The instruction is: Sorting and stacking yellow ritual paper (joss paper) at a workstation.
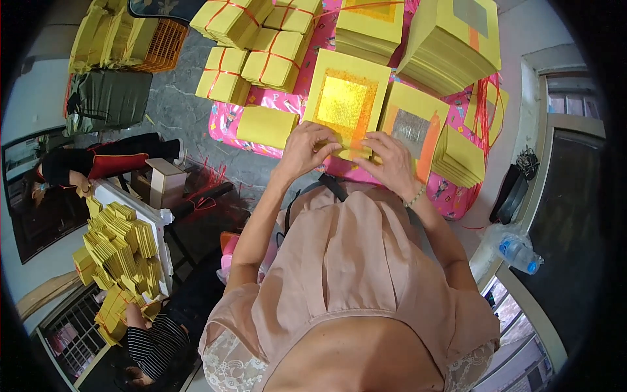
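Note:
In front of me on the pink table lies a sheet of yellow joss paper [343, 101] with a gold foil square inside an orange border. My left hand [307, 149] is closed at its near left corner, thumb and fingers pinching the edge. The near right part of the same edge is between the thumb and fingers of my right hand [392, 159]. Between the hands the edge seems bent up. A silver-foil stack of yellow paper [411, 121] sits beside my right hand, partly under it. A folded yellow packet [266, 125] lies beside my left hand.
Yellow bundles tied with red string [277, 59] fill the far left of the pink-covered table [225, 121]. Tall paper stacks [450, 49] stand at the far right, near hanging red strings [483, 111]. Two people [157, 340] are at a white table [160, 228] on the left.

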The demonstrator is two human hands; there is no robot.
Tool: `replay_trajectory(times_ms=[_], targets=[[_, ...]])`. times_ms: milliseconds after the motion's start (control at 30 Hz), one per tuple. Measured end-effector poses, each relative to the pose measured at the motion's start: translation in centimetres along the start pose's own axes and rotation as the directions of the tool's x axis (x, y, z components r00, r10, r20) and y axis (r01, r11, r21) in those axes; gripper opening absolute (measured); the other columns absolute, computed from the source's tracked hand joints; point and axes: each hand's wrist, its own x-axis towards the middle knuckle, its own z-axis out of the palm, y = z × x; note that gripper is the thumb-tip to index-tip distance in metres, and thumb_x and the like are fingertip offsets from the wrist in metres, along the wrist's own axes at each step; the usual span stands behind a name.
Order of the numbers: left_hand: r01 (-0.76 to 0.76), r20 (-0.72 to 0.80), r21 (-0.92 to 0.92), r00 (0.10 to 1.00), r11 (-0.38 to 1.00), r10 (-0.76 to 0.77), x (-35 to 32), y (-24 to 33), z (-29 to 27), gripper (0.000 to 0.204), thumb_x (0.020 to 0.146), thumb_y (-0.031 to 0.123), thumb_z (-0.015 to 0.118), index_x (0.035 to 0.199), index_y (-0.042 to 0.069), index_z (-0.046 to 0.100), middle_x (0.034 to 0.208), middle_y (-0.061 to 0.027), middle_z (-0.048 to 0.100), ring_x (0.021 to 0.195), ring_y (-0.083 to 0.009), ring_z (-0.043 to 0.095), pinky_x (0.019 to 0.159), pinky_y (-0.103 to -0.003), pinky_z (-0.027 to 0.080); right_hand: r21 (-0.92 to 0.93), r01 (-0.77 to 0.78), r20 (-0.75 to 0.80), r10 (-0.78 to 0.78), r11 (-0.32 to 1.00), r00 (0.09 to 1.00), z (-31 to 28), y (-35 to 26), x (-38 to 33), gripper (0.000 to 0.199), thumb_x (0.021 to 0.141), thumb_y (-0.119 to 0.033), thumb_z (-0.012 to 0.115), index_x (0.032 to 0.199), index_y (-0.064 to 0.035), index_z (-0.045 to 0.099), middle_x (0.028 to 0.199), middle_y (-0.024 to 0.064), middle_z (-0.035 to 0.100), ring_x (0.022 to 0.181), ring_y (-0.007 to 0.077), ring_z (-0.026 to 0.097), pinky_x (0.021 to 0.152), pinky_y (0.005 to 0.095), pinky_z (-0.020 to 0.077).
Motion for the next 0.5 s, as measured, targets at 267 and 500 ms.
replay_trajectory(times_ms=[267, 500], targets=[[-0.130, -0.043, 0.211, 0.989, 0.969, 0.142, 1.4, 2.6, -1.1, 0.042, 0.085, 0.028, 0.073, 0.122, 0.008, 0.064, 0.107, -0.0152, 0.067, 0.105, -0.0347, 0.061, 0.093, -0.046, 0.047, -0.031, 0.000, -0.052, -0.001, 1.000, 0.999, -0.5, 1.7, 1.7, 0.021, 0.091, -0.025, 0.068, 0.090, -0.0044, 0.063, 0.077, 0.0125, 0.064, 0.066, 0.0317, 0.065, 0.058, 0.0397, 0.0503], [-0.242, -0.182, 0.373, 0.927, 0.896, 0.327, 1.5, 2.2, 1.1, 0.061, 0.082, 0.033, 0.073, 0.137, 0.011, 0.056, 0.141, -0.0150, 0.048, 0.135, -0.0393, 0.037, 0.112, -0.052, 0.031, 0.060, -0.368, 0.121, 0.359, 0.928, 0.926, -3.8, 3.5, 8.0, 0.031, 0.090, -0.030, 0.069, 0.083, -0.0015, 0.058, 0.053, 0.0155, 0.053, 0.048, 0.0308, 0.053, 0.048, 0.0405, 0.0394]])
